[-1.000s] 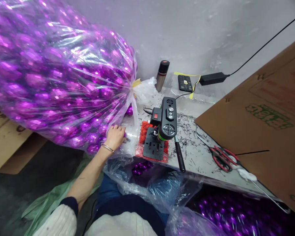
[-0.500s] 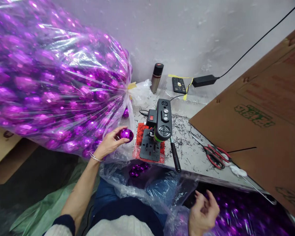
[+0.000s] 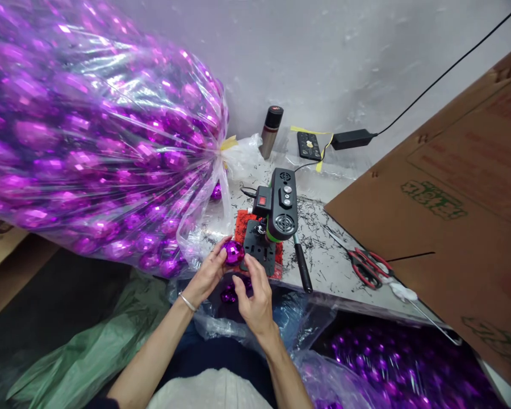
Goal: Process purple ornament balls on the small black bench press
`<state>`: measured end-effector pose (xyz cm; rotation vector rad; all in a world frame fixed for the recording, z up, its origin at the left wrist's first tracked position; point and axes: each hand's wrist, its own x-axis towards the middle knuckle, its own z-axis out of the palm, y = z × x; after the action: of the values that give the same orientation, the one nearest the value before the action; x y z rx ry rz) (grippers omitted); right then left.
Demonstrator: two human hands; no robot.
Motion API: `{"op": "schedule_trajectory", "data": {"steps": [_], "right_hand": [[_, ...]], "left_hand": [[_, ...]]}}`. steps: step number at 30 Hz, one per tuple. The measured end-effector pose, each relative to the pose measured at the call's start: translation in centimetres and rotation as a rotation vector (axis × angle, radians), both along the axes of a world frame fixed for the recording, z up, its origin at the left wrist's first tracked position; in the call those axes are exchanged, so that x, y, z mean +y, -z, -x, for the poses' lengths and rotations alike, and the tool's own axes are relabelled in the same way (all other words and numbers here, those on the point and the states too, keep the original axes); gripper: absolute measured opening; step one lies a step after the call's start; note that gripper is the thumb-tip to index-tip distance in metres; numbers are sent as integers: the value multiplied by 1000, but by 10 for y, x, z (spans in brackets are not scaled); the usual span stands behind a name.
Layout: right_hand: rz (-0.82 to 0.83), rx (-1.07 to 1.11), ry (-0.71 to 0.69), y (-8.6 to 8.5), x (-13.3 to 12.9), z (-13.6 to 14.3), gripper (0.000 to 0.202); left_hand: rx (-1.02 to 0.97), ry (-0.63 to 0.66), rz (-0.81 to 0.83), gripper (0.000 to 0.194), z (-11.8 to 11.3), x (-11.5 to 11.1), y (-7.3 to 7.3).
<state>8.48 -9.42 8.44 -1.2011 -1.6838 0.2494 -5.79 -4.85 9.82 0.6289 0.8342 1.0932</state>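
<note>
A shiny purple faceted ball ornament (image 3: 234, 253) is pinched in the fingers of my left hand (image 3: 208, 276), just in front of a small black bench drill press (image 3: 283, 205). Beside the ball, on its right, is my right hand (image 3: 258, 298), thumb and fingers apart; its fingertips come close to the ball, and I cannot tell if they touch it. The drill press's slotted dark base plate (image 3: 260, 250) lies right behind both hands, over a red mat (image 3: 241, 224). Its lever handle (image 3: 303, 267) slants down toward the table's front edge.
A big clear bag of purple balls (image 3: 111, 153) fills the left. Black shavings litter the tabletop (image 3: 323, 272). Red-handled scissors (image 3: 368, 267) lie beside a large cardboard box (image 3: 443, 199). A flask (image 3: 271, 132), a phone (image 3: 309, 146) and a power adapter (image 3: 353, 139) are at the back.
My left hand has brought the ball down and slightly right, toward me. My right hand has come from the lower right up beside the ball.
</note>
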Motion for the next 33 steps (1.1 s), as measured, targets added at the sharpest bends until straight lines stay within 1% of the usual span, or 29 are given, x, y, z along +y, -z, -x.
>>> {"op": "schedule_trajectory", "data": {"steps": [2,4,8,10,12,14,16,19,22,24,27,30,33], "right_hand": [[11,-46,15,2,0,1,58],[26,-66,29,5,-1,-1,58],[34,-50,25,6,-3,-12,48],[39,-31,23,6,-7,-18,40],[56,-15,28,7,-14,-25,31],[92,-1,37,12,-23,-30,26],[140,15,45,18,-34,-35,25],[212,35,56,31,-54,-42,25],[259,30,77,43,-70,-50,25],[273,16,90,49,-77,-55,25],[270,-10,112,53,-79,-62,25],[261,-23,137,53,-75,-67,25],[247,-17,157,50,-68,-70,26]], "left_hand": [[29,-16,18,78,-4,2,4],[71,-47,43,75,-9,5,7],[60,-130,88,68,-22,18,10],[67,-176,60,66,-31,26,13],[138,-198,-10,65,-40,34,20],[272,-187,-113,64,-48,39,31],[454,-191,-225,61,-53,40,43],[766,-228,-365,56,-54,40,59],[995,-200,-474,56,-51,40,66],[1072,-169,-545,56,-51,41,67],[1134,-143,-660,57,-53,43,68],[1146,-123,-753,60,-58,43,71],[1122,-132,-787,62,-62,43,76]]}}
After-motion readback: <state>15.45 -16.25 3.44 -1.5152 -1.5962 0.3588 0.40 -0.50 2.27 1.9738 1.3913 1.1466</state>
